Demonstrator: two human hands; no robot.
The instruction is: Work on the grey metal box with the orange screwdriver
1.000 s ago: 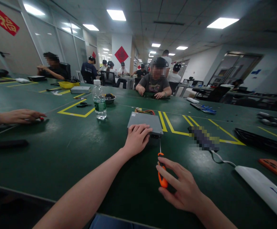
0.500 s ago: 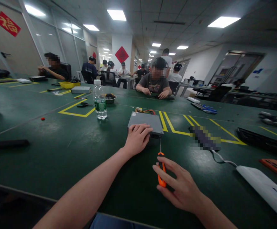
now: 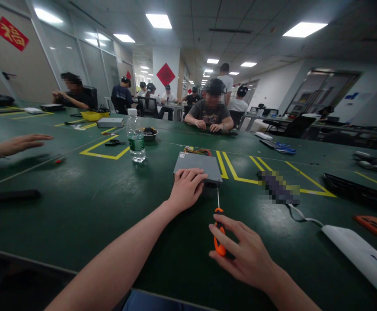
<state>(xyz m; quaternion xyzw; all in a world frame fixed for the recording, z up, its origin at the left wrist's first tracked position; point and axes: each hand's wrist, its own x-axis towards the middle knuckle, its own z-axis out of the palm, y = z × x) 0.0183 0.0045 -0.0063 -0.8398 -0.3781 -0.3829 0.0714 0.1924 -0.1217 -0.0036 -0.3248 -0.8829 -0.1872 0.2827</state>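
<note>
A grey metal computer power supply (image 3: 199, 162) lies on the green table, its colored cable bundle (image 3: 197, 151) at the far edge. My left hand (image 3: 188, 186) grips its near side, fingers closed over the top; the thumb is hidden. In my right hand (image 3: 240, 248) is a screwdriver (image 3: 220, 244) with an orange and black handle, held between thumb and fingertips. Its thin shaft points away from me, and the tip reaches the near right corner of the power supply, beside a black socket. The exact contact at the tip is too small to make out.
A water bottle (image 3: 136, 138) stands left of the power supply, near a metal bowl (image 3: 150, 134). Another person's hand (image 3: 23, 143) reaches in from the left. On the right lie a white power bank-like slab (image 3: 359, 255) with a cable and an orange phone-like object (image 3: 376, 229). Someone sits opposite.
My right fingers have shifted slightly on the screwdriver handle, which has turned a little. My left hand and the power supply stay put. Another person's hand has come in at the left.
</note>
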